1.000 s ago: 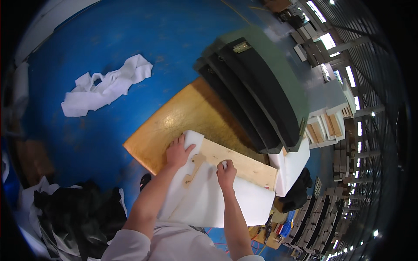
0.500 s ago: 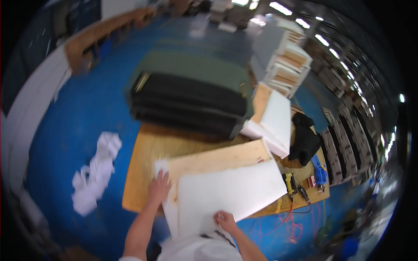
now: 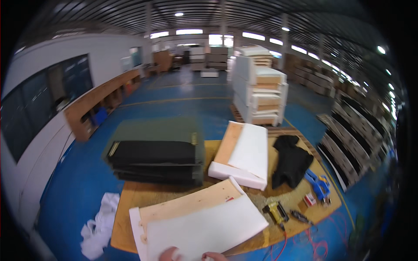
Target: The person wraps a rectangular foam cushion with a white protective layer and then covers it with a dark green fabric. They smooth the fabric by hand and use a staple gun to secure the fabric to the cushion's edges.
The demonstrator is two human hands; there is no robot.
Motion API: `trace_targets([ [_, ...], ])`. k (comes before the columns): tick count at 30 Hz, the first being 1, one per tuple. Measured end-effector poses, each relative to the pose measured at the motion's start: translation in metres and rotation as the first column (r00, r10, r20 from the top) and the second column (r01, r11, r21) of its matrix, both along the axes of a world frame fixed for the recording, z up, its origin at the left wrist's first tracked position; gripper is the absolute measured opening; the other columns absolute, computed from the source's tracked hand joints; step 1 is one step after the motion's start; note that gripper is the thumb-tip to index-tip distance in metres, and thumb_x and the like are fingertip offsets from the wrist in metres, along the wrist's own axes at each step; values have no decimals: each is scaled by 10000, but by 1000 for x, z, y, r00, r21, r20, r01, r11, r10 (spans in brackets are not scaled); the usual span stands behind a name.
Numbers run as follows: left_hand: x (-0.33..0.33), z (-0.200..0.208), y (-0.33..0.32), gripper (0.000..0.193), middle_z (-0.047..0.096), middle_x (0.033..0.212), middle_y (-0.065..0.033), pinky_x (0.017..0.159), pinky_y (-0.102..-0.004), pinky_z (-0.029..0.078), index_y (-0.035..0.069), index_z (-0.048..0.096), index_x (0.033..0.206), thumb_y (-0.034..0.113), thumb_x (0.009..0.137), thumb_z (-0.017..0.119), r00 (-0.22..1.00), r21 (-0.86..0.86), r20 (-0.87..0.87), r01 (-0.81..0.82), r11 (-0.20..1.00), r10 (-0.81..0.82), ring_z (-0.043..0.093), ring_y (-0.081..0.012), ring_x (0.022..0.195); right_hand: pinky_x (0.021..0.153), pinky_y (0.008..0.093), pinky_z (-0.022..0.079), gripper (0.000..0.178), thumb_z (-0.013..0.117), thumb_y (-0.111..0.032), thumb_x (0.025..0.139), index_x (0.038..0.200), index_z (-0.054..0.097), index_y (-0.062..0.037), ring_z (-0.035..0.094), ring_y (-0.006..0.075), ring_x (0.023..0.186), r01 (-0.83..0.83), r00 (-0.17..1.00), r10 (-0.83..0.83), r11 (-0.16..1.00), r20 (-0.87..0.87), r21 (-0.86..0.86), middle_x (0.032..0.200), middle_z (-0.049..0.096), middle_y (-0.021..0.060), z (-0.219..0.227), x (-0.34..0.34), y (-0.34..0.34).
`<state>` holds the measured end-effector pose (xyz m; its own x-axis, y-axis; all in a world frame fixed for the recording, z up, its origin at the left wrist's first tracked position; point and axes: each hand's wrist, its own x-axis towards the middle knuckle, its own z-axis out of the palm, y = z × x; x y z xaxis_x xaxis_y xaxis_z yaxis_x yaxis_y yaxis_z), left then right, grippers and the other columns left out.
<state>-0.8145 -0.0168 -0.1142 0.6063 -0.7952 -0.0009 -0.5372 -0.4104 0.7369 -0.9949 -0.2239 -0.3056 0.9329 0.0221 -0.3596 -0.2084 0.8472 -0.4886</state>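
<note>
A wooden panel (image 3: 187,201) with white foam padding (image 3: 209,226) over most of its face lies tilted across the near part of the table. White padding also wraps its left end. My left hand (image 3: 167,254) is low over the panel's near side, blurred and cut by the lower edge, so its fingers cannot be read. Close by on the right, my right hand (image 3: 213,256) has thumb and fingers drawn together over the padding; whatever they pinch is too small to make out.
On the wooden table (image 3: 130,195) are a stack of dark green and black fabric pieces (image 3: 152,152), another padded panel (image 3: 248,148), black cloth (image 3: 291,161), a yellow staple gun (image 3: 275,211), a dark air tool (image 3: 300,216) and a blue tool (image 3: 318,185). White fabric (image 3: 101,226) lies on the floor.
The view has tipped up, putting the table lower in the picture. My left hand has left the panel's left edge and come over beside my right hand.
</note>
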Motion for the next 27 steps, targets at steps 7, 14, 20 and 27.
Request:
trace_targets([
  [7,-169,-36,54,555,584,1349,-162,1088,-468,411,21,570,1301,289,825,666,787,19,604,-173,985,126,560,-317,1237,969,429,502,368,425,-292,1063,1279,533,-15,611,279,1116,-365,911,404,883,-84,296,1236,611,122,24,-6,100],
  [14,-336,-66,187,410,637,1127,-133,787,-482,536,110,537,1258,83,850,561,412,75,-30,-908,413,911,654,-372,987,859,415,570,304,543,-191,1003,1222,594,12,684,298,998,-956,289,886,248,-363,-157,1120,683,164,62,-80,153],
  [20,-561,-96,219,407,642,1127,-110,817,-472,538,129,543,1259,60,858,553,95,169,-117,-979,114,989,654,-346,1035,641,306,545,192,663,-128,934,1081,673,-5,642,203,720,-938,209,793,-4,-572,-348,877,686,103,-67,-101,99],
  [27,-911,-157,282,455,626,1254,-189,934,-632,495,153,517,1379,283,948,581,-631,782,539,130,-609,558,626,-402,1170,687,364,574,200,589,-168,954,1052,673,-14,718,249,809,-757,-89,609,-556,-788,-344,893,722,152,-138,-97,33],
])
